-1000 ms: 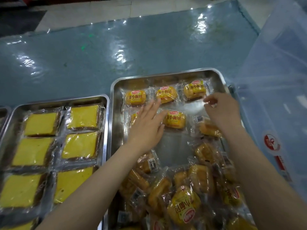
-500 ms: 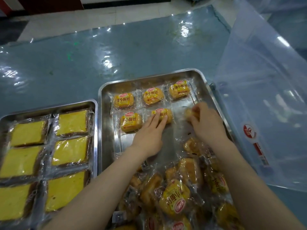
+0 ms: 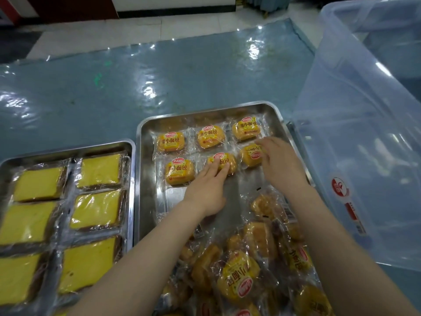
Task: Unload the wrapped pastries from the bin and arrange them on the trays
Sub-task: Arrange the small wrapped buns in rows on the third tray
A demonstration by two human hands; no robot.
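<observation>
I'm pressing flat left fingers (image 3: pixel 222 166) on the middle yellow wrapped bun (image 3: pixel 224 161); my right hand (image 3: pixel 279 161), fingers curling, is nudging the bun nearest the steel tray's (image 3: pixel 145 179) right edge (image 3: pixel 250 155).

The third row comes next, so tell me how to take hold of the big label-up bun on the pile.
Pinch the wrapped bun by its clear film edge from above: it lies flat, label up, atop the heap, other packets crowding its sides.

Desk (image 3: pixel 141 87) under glossy blue-grey plastic sheet, two steel trays side by side, left tray (image 3: pixel 131 179) just beside right tray (image 3: pixel 142 179), clear plastic bin (image 3: pixel 364 156) at right touching right tray
</observation>
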